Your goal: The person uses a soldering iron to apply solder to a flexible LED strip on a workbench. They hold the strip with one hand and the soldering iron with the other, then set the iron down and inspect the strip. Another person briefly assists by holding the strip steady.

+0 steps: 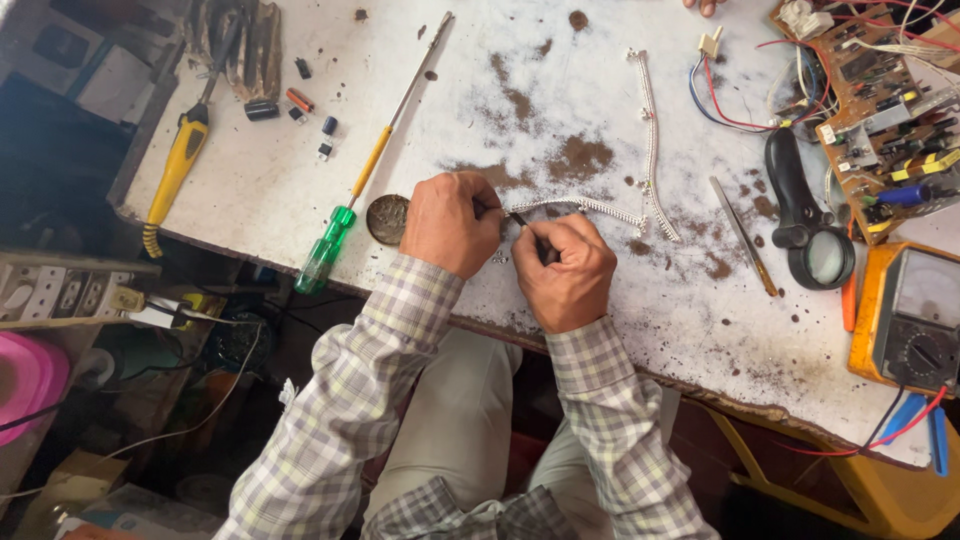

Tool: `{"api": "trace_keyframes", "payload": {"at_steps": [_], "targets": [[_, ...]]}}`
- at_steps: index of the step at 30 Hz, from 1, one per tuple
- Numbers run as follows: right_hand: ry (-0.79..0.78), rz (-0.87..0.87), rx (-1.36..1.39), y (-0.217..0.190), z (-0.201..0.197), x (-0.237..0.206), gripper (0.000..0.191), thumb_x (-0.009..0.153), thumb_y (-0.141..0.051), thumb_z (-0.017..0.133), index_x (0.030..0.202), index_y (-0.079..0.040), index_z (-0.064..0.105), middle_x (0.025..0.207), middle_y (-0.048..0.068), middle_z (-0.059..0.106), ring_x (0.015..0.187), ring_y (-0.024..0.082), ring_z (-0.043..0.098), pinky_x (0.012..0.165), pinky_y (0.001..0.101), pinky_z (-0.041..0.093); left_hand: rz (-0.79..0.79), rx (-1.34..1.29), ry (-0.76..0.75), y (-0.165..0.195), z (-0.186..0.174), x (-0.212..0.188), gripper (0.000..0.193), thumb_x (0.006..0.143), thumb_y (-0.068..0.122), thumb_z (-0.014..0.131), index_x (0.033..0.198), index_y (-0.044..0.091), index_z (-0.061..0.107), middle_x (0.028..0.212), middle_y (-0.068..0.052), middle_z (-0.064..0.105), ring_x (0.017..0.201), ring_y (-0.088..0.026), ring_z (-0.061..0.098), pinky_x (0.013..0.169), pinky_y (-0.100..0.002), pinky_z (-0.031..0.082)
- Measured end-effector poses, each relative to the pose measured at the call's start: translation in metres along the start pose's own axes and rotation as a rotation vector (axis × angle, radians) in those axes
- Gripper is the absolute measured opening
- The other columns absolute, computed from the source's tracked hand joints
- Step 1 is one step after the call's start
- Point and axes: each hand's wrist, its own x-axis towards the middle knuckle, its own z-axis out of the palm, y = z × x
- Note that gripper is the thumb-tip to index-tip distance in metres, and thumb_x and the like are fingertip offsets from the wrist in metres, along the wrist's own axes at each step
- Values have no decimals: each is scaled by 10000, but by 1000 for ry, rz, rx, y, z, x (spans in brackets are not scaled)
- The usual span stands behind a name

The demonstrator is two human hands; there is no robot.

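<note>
Both hands work close together near the front edge of the worktop (300, 190). The left hand (447, 222) is curled shut, its fingertips pinching the near end of a white beaded heating coil (585, 206), though exactly how it grips is hidden under the knuckles. The right hand (565, 268) is closed around a slim dark tool (527, 227) whose tip meets the coil end just between the two hands. The coil runs from that point toward the right, then bends and climbs toward the far edge as a long white strand (650, 120). As a judgement, the work is at an early or middle stage: only the near end is being handled, and the rest of the coil lies loose and untouched. Just left of the left hand sits a round dark tin (385, 217), and a green-handled screwdriver (345, 225) slants up past it. Tweezers (745, 238) and a black magnifier (810, 225) lie to the right, with a circuit board (880, 110) at the far right corner and an orange multimeter (915, 315) near the right edge.
</note>
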Motion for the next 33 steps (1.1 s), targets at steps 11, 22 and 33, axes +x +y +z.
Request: {"api": "trace_keyframes", "payload": {"at_steps": [11,22,33], "targets": [[-7,3,5,0,1,0,40,851,-36,786,863,-3,765,784,63,680,590,107,620,514,276,482,5,-16,-3,0,0,-1,83,727,54,728,790,14,764,742,-171,736,700,-313,742,686,-397,589],[-1,-1,-9,2,3,1,51,860,-52,790,875,-6,776,786,63,683,604,101,623,522,274,494,-5,-8,-2,2,-1,-3,79,733,53,724,795,20,761,749,-161,740,700,-313,740,687,-400,587],[19,6,26,0,2,0,31,863,-43,780,866,-17,764,785,65,677,607,117,627,533,282,495,142,18,90,0,2,-17,76,769,53,730,836,19,724,832,-156,697,791,-352,691,725,-443,548]]}}
